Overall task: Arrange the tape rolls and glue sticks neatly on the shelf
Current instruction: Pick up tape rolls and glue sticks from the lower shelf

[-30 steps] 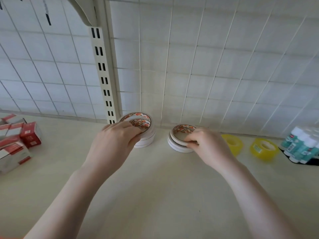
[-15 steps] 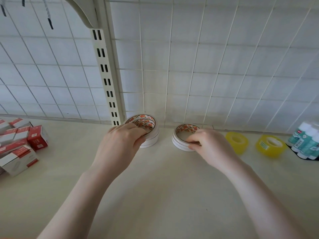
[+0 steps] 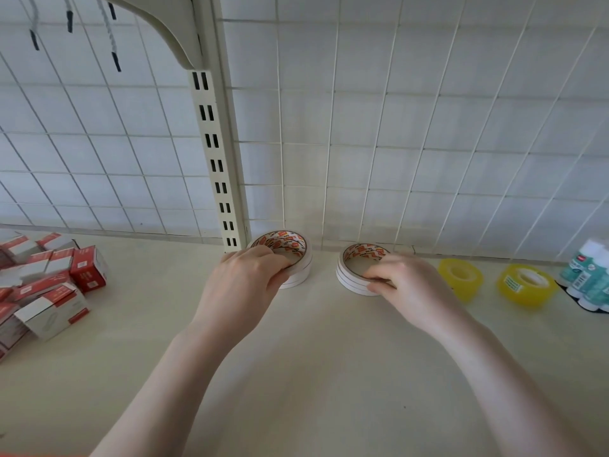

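Head view: at centre frame we see the left hand [image 3: 244, 285] with its fingers [image 3: 263, 255] curled over the near rim of the left stack of white tape rolls [image 3: 298, 255], gripping it. The top roll is tilted, its hole facing up and toward us, while the rolls under it lie flat. Just right of centre, the right hand [image 3: 408, 285] pinches the near right edge of the right stack of white tape rolls [image 3: 354, 275], thumb and fingertips [image 3: 375, 275] closed on the rim. That stack lies flat, its hole pointing straight up. Both stacks sit on the cream shelf [image 3: 313, 374], close to the wire grid back panel [image 3: 412, 143], with a clear gap between them. Further right we find two yellow tape rolls [image 3: 461, 277], flat and apart. At the right edge the glue sticks [image 3: 590, 275] lie grouped, caps toward the back panel. At the left edge, red and white boxes [image 3: 49, 285] lie in a loose pile. The slotted upright [image 3: 214, 153] rises behind the left stack.
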A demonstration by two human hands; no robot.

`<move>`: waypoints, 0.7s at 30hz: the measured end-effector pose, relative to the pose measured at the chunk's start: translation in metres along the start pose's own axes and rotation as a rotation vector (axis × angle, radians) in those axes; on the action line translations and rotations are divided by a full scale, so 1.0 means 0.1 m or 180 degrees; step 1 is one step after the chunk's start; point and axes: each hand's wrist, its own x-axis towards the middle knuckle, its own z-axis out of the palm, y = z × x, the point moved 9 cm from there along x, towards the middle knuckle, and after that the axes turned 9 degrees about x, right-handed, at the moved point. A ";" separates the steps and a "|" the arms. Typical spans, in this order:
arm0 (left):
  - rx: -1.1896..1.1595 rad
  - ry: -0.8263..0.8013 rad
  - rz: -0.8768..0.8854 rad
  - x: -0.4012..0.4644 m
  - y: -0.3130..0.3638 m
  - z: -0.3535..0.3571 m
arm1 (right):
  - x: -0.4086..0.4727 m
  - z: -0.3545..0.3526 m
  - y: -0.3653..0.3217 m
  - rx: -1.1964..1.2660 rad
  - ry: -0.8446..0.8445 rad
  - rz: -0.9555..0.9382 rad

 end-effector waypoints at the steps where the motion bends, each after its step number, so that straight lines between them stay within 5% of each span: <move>1: 0.0017 -0.0004 -0.0002 0.00 0.00 0.00 | -0.01 0.00 -0.01 -0.0008 0.0002 -0.0005; 8: 0.0247 0.0046 0.0098 -0.01 -0.04 -0.01 | -0.13 -0.41 0.12 -0.0168 0.0742 0.0297; 21: 0.0415 -0.0074 0.0053 0.15 -0.07 -0.11 | -0.40 -0.23 -0.13 -0.0821 0.0562 0.0404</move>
